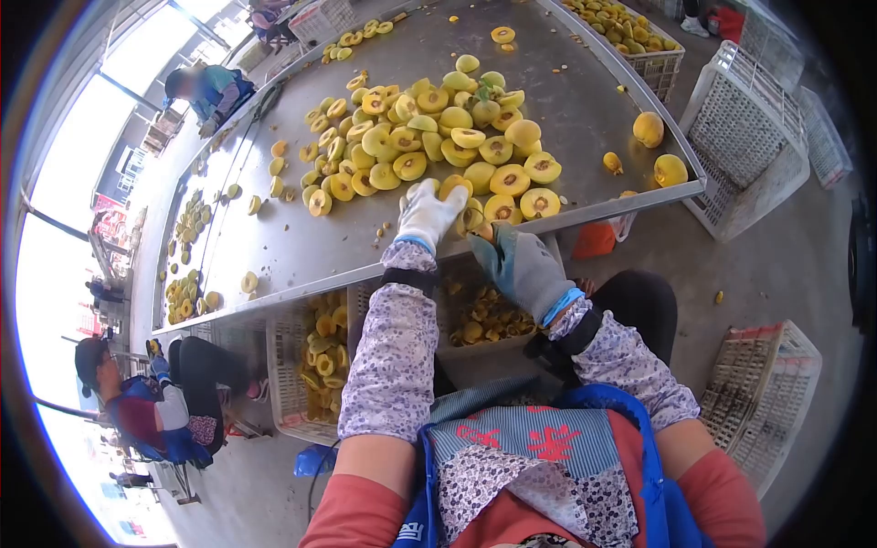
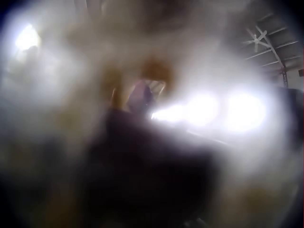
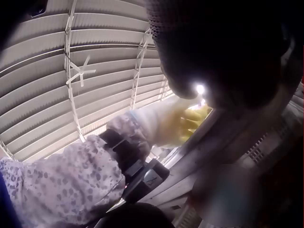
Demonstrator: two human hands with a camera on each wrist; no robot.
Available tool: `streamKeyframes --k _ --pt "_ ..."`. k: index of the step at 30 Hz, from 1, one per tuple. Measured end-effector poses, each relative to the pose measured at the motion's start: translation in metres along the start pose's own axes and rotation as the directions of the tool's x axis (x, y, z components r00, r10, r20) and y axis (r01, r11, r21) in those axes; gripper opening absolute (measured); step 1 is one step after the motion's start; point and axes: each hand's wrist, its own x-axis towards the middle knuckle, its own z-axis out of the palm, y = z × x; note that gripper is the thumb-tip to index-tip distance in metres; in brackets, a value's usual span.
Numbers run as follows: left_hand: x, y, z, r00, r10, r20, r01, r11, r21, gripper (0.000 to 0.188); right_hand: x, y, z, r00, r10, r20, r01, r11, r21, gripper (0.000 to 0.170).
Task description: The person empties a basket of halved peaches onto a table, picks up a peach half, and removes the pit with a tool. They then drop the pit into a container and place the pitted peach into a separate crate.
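Many halved yellow fruits (image 1: 411, 164) lie heaped on the metal table (image 1: 320, 247), several showing brown centres. The left hand (image 1: 427, 215), in a white glove, is at the near edge of the heap and grips an orange-yellow fruit half (image 1: 454, 187). Just to its right, the right hand (image 1: 525, 269), in a grey-blue glove, pinches a small fruit piece (image 1: 481, 230) at the table's edge. In the right wrist view the left hand (image 3: 175, 124) shows curled yellowish glove fingers. The left wrist view is too blurred to show the work.
Below the table edge stand a crate of fruit halves (image 1: 283, 384) and a container of darker pieces (image 1: 484, 315). White crates (image 1: 744, 119) (image 1: 763, 402) stand at the right. Whole fruits (image 1: 670, 170) lie near the right corner. A seated person (image 1: 155, 411) is at the left.
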Motion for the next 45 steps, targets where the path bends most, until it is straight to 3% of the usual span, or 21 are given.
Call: streamKeyframes --k 3,7,9,11,14,15,16,17,18,19,21,24,26,29,31,33,38,40,41,43,45 --pt "0.006 0.008 0.001 0.995 0.089 0.049 -0.088 0.996 -0.021 0.055 0.002 0.003 0.001 0.997 -0.035 -0.065 0.027 0.993 -0.114 0.022" --pt "-0.004 0.000 -0.001 0.995 0.097 -0.037 -0.104 0.925 -0.365 0.052 0.003 0.000 0.005 0.960 -0.182 -0.214 0.137 0.969 -0.207 0.021" --pt "-0.018 -0.002 -0.002 0.993 0.090 -0.070 -0.101 0.403 -0.910 0.042 0.006 -0.002 0.006 0.951 -0.212 -0.225 0.196 0.976 -0.090 0.021" --pt "-0.031 -0.005 -0.008 0.991 0.127 -0.039 -0.085 0.383 -0.920 0.032 0.006 -0.005 0.006 0.941 -0.240 -0.238 0.253 0.967 0.025 0.022" --pt "-0.064 0.016 -0.018 0.998 0.030 0.061 0.061 0.000 -0.998 0.031 0.003 -0.012 0.008 0.949 -0.226 -0.221 0.274 0.935 0.224 0.028" --pt "-0.066 0.014 -0.014 0.998 0.026 0.059 0.059 0.000 -0.998 0.031 0.003 -0.012 0.012 0.951 -0.223 -0.217 0.276 0.926 0.257 0.031" --pt "-0.067 0.010 -0.008 0.977 0.092 -0.192 -0.210 0.279 -0.937 0.030 0.004 -0.011 0.016 0.952 -0.222 -0.213 0.278 0.916 0.289 0.034" --pt "-0.070 0.016 -0.011 0.889 0.223 -0.399 -0.456 0.508 -0.731 0.029 0.006 -0.008 0.023 0.950 -0.228 -0.211 0.284 0.915 0.288 0.034" --pt "-0.079 0.024 -0.017 0.727 0.422 -0.542 -0.625 0.734 -0.266 0.036 0.007 -0.005 0.030 0.933 -0.267 -0.240 0.327 0.909 0.261 0.035" --pt "-0.083 0.028 -0.018 0.725 0.422 -0.544 -0.625 0.735 -0.263 0.036 0.008 -0.002 0.035 0.914 -0.303 -0.270 0.367 0.901 0.233 0.037" --pt "-0.085 0.032 -0.018 0.875 0.193 -0.444 -0.450 0.660 -0.601 0.039 0.004 -0.018 0.016 0.941 -0.269 -0.205 0.317 0.911 0.262 0.039" --pt "-0.081 0.024 -0.014 0.914 0.170 -0.368 -0.395 0.578 -0.714 0.034 0.002 -0.022 0.012 0.962 -0.242 -0.124 0.267 0.923 0.277 0.041" --pt "-0.085 0.028 -0.017 0.887 0.219 -0.407 -0.446 0.637 -0.629 0.030 0.003 -0.018 0.021 0.963 -0.243 -0.119 0.267 0.925 0.272 0.042" --pt "-0.083 0.027 -0.012 0.882 0.214 -0.420 -0.454 0.627 -0.633 0.027 0.004 -0.012 0.032 0.951 -0.279 -0.135 0.310 0.838 0.450 0.043" --pt "-0.079 0.024 -0.007 0.908 0.164 -0.385 -0.407 0.559 -0.722 0.031 -0.002 -0.017 0.024 0.980 -0.197 0.008 0.184 0.930 0.319 0.044" --pt "-0.077 0.023 -0.006 0.989 0.006 -0.149 -0.149 0.046 -0.988 0.038 -0.003 -0.016 0.028 0.981 -0.191 0.018 0.173 0.921 0.350 0.044" --pt "-0.084 0.032 -0.016 0.996 -0.069 -0.047 -0.043 0.057 -0.997 0.040 -0.002 -0.020 0.025 0.980 -0.122 0.155 0.004 0.797 0.604 0.051" --pt "-0.084 0.027 -0.020 0.997 -0.075 -0.015 -0.009 0.085 -0.996 0.040 -0.010 -0.044 -0.011 0.903 -0.039 0.428 -0.312 0.626 0.715 0.054" --pt "-0.082 0.020 -0.023 1.000 0.016 0.010 0.007 0.141 -0.990 0.041 -0.006 -0.043 -0.016 0.902 -0.041 0.430 -0.312 0.627 0.714 0.054" --pt "-0.082 0.016 -0.023 0.994 0.104 0.038 0.017 0.198 -0.980 0.042 0.006 -0.034 -0.026 0.458 -0.160 0.874 -0.837 0.254 0.485 0.044" --pt "-0.082 0.018 -0.021 0.990 0.107 0.090 0.095 -0.038 -0.995 0.046 0.004 -0.033 -0.024 0.452 -0.260 0.854 -0.858 0.135 0.495 0.044"
